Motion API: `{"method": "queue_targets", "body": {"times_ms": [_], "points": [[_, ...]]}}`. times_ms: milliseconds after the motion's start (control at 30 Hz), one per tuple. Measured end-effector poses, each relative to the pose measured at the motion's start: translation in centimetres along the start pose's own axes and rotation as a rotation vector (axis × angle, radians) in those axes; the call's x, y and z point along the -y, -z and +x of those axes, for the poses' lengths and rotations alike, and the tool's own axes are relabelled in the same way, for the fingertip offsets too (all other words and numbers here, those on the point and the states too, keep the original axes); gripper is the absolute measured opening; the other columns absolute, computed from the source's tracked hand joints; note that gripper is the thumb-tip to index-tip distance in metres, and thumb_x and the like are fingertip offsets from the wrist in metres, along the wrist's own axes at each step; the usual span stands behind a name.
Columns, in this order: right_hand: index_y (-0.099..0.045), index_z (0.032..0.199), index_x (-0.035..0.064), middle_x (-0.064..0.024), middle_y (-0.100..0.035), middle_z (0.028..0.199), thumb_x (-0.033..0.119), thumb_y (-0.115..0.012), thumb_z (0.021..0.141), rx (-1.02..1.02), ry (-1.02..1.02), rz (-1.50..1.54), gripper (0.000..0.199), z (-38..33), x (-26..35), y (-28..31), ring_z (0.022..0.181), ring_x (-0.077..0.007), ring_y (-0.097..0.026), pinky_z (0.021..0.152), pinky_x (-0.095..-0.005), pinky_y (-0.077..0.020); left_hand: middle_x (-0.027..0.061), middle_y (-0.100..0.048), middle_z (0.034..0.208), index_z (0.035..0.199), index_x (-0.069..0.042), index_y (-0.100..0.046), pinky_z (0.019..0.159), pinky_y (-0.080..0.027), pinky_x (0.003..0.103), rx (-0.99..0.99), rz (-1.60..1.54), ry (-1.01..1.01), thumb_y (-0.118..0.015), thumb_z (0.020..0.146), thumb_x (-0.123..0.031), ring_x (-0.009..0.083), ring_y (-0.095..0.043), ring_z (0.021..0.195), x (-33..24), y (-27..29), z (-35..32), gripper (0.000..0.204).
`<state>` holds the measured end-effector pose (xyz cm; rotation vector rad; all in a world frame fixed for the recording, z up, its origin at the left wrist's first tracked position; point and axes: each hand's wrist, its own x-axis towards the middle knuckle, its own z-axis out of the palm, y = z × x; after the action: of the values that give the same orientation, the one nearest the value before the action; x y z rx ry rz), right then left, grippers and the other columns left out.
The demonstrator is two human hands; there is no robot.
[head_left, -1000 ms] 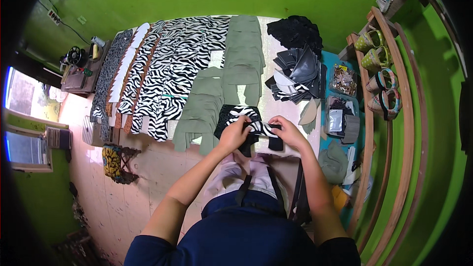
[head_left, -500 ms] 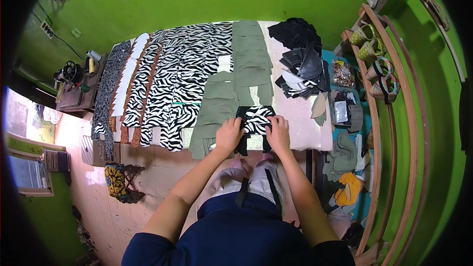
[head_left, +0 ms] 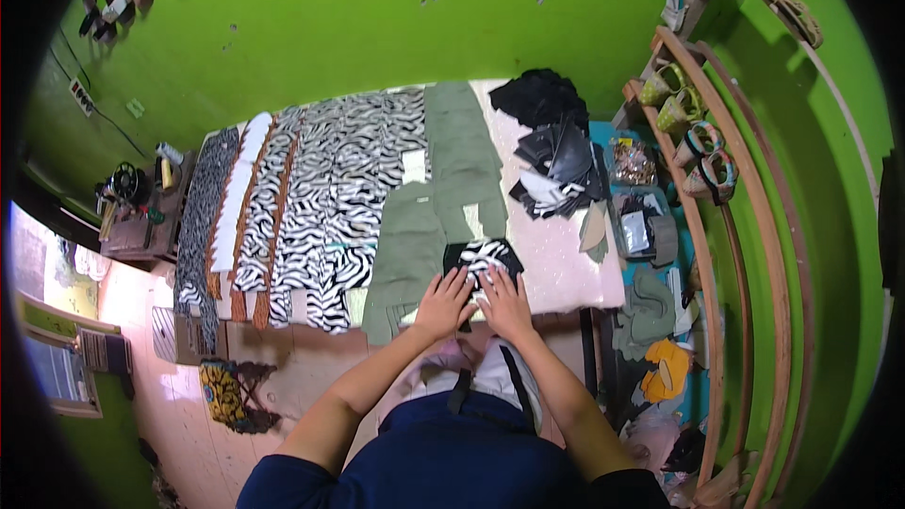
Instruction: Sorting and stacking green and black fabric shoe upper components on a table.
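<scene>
- Wall [head_left: 377,28]: green, far beyond both hands, closing the desk's far edge.
- Desk [head_left: 566,264]: a pale top running away from the hands; its near edge lies just under the wrists, and its bare strip lies just right of the right hand.
- Floor [head_left: 283,377]: pinkish, open below and to the left of the left hand, giving room on that side.
- Zebra cloth [head_left: 349,188]: long strips lying side by side, left of and beyond the left hand, their long axes running from near edge to wall.
- Green cloth [head_left: 452,160]: olive pieces in a column right beyond both hands; one lower piece lies just left of the left hand.
- Rack [head_left: 716,207]: curved wooden rails well right of the right hand, with shoes on them, closing that side.
- Dark pile [head_left: 551,132]: black and grey cut pieces, beyond and right of the right hand, well apart from it.
- Piece [head_left: 485,254]: a small zebra-print and black piece at the near desk edge, lying flat, under the fingertips of both hands; its long axis runs roughly left to right and tilts a little.
- Left hand [head_left: 443,303]: grip spread open, palm down, fingers flat on the piece's left part.
- Right hand [head_left: 504,302]: grip likewise spread, palm down, pressing the piece's right part, just beside the left hand.
</scene>
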<state>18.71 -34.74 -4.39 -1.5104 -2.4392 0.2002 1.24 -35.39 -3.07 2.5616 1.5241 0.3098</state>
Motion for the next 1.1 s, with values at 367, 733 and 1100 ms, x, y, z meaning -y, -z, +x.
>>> {"method": "queue_targets", "body": {"times_ms": [367, 733, 1100], "points": [[-0.057, 0.079, 0.0075, -0.0055, -0.056, 0.076, 0.019, -0.053, 0.083, -0.53, -0.097, 0.172, 0.013, 10.9, -8.1, 6.9, 0.074, -0.0242, -0.053, 0.07, -0.0371, -0.0394, 0.0124, -0.059, 0.084, 0.083, -0.004, -0.06, 0.07, -0.045, 0.039, -0.072, -0.304, 0.055, -0.052, 0.083, -0.026, 0.0305, -0.057, 0.078, -0.5, 4.7, 14.4, 0.024], [-0.055, 0.093, 0.0082, -0.0095, -0.057, 0.088, 0.017, -0.051, 0.082, -0.545, -0.215, 0.165, 0.014, 24.2, -22.3, 11.6, 0.085, -0.0282, -0.054, 0.073, -0.0389, -0.0415, 0.0112, -0.06, 0.08, 0.082, -0.005, -0.063, 0.067, -0.047, 0.04, -0.134, -0.239, 0.22, -0.05, 0.084, -0.028, 0.0316, -0.059, 0.073, 2.1, 4.7, 32.4, 0.026], [-0.06, 0.091, 0.0089, -0.0075, -0.059, 0.091, 0.034, -0.06, 0.078, -0.282, -0.343, 0.011, 0.028, 34.0, -28.5, 8.8, 0.089, -0.0274, -0.055, 0.076, -0.0418, -0.0417, 0.0127, -0.058, 0.072, 0.073, -0.003, -0.058, 0.065, -0.048, 0.041, -0.237, -0.226, 0.273, -0.05, 0.084, -0.026, 0.0308, -0.059, 0.068, 3.8, 2.3, 41.5, 0.026]]}}
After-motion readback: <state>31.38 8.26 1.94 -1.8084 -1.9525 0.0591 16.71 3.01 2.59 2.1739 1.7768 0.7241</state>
